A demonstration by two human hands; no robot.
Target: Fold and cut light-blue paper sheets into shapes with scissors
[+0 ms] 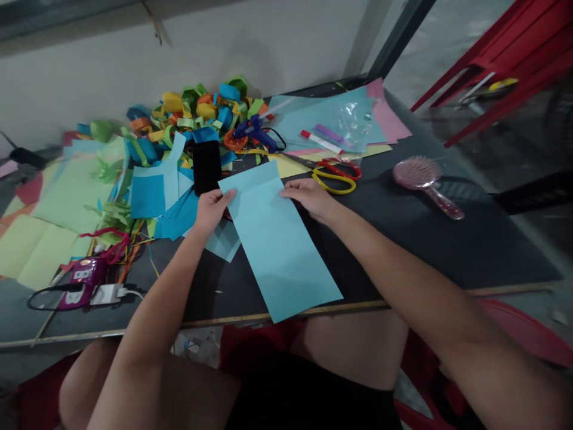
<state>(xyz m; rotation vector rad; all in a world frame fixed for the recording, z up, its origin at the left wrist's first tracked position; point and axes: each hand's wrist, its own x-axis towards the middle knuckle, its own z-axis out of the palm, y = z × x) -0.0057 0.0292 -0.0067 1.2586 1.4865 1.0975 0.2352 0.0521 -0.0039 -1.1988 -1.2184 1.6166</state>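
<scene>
A long light-blue sheet of paper (284, 245) is held up between my two hands, tilted over the front edge of the table. My left hand (212, 209) pinches its upper left edge, thumb on top. On the opposite edge, my right hand (312, 198) grips the sheet between thumb and fingers. Just behind my right hand lie scissors (335, 177) with red and yellow handles. A black phone (206, 167) rests beyond my left hand, beside cut blue paper pieces (148, 194). Another light-blue piece (224, 240) lies partly under the held sheet.
Colourful folded paper pieces (206, 110) are heaped at the back, beside a blue glue gun (255, 131). Markers (321, 142) and paper sheets (304, 116) lie back right. A pink hairbrush (425, 182) is at right; a purple device (85, 280) with cables sits front left.
</scene>
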